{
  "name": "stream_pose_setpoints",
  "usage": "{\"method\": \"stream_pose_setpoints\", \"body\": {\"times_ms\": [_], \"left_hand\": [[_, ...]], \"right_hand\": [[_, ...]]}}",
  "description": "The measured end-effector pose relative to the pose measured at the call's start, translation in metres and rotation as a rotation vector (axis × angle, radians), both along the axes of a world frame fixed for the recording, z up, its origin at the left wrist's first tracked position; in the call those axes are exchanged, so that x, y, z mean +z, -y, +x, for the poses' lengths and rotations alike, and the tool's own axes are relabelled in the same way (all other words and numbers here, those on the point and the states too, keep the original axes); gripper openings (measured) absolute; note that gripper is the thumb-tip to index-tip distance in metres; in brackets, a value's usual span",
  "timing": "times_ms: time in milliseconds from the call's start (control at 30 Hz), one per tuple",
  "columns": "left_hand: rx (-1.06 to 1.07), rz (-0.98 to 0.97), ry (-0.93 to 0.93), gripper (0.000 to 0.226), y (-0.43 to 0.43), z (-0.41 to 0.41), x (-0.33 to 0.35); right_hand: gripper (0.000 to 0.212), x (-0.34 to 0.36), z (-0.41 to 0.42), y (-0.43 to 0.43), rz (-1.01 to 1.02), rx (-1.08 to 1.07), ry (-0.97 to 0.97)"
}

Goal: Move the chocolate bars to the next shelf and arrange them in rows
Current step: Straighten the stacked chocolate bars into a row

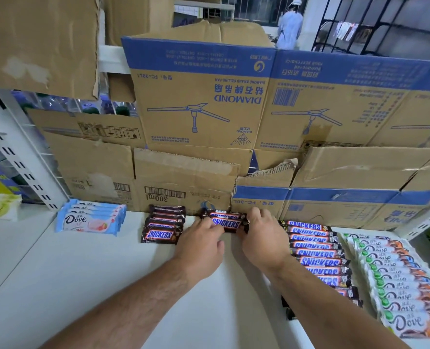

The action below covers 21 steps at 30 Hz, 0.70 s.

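Both hands, left (200, 244) and right (263, 236), pinch the ends of two stacked Snickers bars (226, 221) on the shelf (108, 268); four Snickers (164, 226) and four Dove bars (91, 217) lie leftward.

bright even light, soft shadows, sharp centre, edges bowed by wide-angle lens.
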<state>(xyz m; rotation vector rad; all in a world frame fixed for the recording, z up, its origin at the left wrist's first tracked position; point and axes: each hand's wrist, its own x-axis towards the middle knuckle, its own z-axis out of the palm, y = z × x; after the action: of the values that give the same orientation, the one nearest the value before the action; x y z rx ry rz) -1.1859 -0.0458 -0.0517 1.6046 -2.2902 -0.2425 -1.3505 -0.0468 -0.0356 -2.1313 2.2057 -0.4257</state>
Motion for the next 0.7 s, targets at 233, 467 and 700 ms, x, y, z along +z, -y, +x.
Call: {"method": "stream_pose_setpoints", "body": {"times_ms": [233,467,700], "left_hand": [[-0.224,0.116,-0.044,0.034,-0.002,-0.030,0.008],[-0.308,0.124,-0.164,0.031,-0.014,-0.078,0.013],[-0.218,0.102,-0.194,0.024,-0.012,-0.126,0.033]], "right_hand": [[0.041,0.020,-0.029,-0.037,0.179,0.075,-0.171],[0.036,0.020,-0.065,-0.075,0.018,-0.015,-0.050],[0.071,0.030,-0.120,-0.092,0.148,0.078,-0.040]]}}
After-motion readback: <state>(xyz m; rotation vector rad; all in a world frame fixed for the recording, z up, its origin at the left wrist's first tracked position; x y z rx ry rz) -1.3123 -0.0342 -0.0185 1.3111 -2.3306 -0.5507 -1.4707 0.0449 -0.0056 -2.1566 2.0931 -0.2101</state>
